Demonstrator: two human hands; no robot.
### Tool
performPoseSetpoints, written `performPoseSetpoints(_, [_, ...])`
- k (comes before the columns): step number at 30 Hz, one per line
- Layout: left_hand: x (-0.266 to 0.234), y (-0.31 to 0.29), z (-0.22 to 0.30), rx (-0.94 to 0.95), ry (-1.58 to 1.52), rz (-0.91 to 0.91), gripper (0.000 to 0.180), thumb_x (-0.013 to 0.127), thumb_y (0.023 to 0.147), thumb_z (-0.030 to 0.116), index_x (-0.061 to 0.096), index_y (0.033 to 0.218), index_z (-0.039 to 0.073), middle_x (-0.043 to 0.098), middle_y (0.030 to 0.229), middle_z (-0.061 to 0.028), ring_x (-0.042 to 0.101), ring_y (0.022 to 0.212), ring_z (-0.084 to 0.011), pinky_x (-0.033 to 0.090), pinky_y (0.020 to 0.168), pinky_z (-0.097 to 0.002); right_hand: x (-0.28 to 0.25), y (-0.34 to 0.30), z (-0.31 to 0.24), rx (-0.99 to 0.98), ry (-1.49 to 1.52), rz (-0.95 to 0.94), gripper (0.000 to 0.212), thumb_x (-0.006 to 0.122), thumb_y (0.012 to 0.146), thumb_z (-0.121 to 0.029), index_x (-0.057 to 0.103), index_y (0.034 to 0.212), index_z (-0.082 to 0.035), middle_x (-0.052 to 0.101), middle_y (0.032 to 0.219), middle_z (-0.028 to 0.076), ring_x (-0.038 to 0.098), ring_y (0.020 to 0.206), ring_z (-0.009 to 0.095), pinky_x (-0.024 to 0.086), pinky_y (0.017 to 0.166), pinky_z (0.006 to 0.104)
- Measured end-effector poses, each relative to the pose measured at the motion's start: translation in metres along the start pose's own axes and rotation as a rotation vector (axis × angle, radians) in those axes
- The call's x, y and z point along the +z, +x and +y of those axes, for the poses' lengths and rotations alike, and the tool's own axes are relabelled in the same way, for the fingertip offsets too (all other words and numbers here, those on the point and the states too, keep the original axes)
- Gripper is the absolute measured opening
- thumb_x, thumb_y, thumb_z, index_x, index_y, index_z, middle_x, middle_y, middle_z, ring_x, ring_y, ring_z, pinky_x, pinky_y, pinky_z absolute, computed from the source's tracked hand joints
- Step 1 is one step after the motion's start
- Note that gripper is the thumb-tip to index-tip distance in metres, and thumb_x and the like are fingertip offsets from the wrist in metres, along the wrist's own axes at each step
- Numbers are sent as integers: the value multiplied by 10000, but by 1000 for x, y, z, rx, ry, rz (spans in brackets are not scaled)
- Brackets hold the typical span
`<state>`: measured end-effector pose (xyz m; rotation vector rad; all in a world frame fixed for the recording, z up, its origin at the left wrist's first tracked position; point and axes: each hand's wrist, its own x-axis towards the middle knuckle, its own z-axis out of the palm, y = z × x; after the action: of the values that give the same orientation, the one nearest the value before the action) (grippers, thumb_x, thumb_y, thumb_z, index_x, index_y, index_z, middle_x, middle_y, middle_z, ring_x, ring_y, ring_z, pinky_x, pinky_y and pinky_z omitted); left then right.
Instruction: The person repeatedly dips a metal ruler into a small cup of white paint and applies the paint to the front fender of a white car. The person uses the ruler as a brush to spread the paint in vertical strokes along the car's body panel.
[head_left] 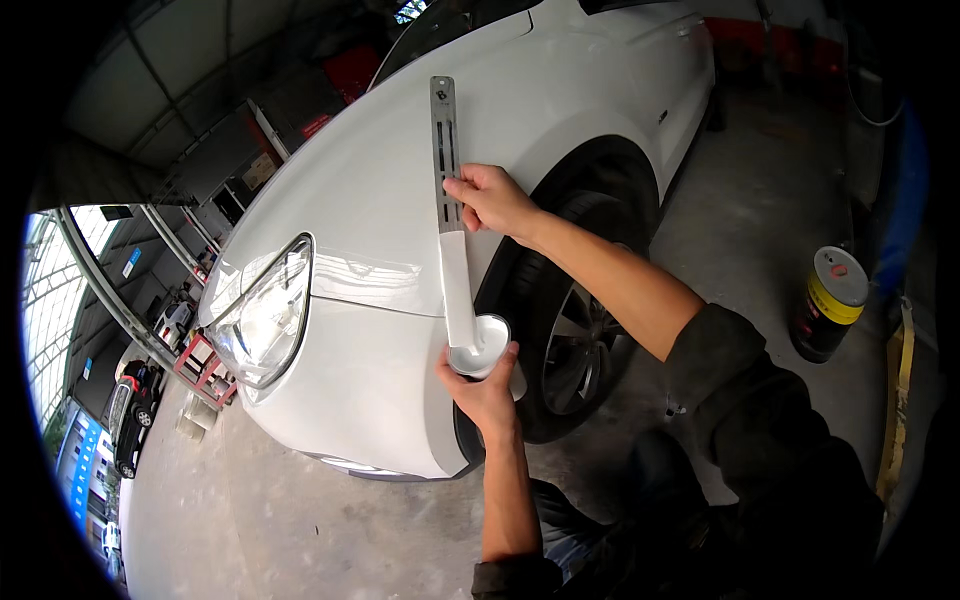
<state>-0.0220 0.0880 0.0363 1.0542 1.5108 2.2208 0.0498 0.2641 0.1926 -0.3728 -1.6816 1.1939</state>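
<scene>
My right hand [492, 200] pinches a long flat metal mixing stick [447, 150] with slots along its upper part. The stick's lower length is coated in white paint [458, 280], and its end reaches into a small paint cup [496, 328]. Fingers and thumb of my left hand [485, 398] wrap round this cup from below. White liquid shows inside the cup. Both hands are in front of a white car's fender [380, 210], beside its front wheel [575, 340].
Left of the hands is the car's headlight [270, 315]. A black and yellow drum [832, 300] stands on the concrete floor [270, 510] at the right. Far left are a red rack [203, 370] and a dark parked car [133, 415].
</scene>
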Motion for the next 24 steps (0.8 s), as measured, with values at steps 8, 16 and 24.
performPoseSetpoints(8, [-11, 3, -1, -19, 68, 12, 804, 900, 674, 115, 438, 1313, -39, 533, 1228, -143, 547, 1114, -238, 433, 980, -353, 13, 4, 11, -9, -21, -20, 257, 547, 1023, -270, 566, 886, -53, 529, 582, -24, 512, 486, 65, 411, 521, 252])
performPoseSetpoints(16, [-8, 3, 2, -7, 59, 3, 777, 890, 681, 130, 443, 1292, -47, 550, 1193, -139, 558, 1087, -236, 431, 980, -355, 10, 15, 21, -109, 49, -30, 323, 587, 997, -266, 494, 770, -55, 526, 566, 6, 560, 436, 121, 411, 444, 309])
performPoseSetpoints(24, [-13, 10, -14, 22, 91, 4, 810, 887, 687, 208, 431, 1319, -13, 572, 1151, -111, 568, 1014, -211, 462, 868, -343, 15, 18, 27, -133, 44, 19, 348, 604, 981, -280, 475, 744, -60, 540, 566, 26, 600, 447, 145, 444, 442, 335])
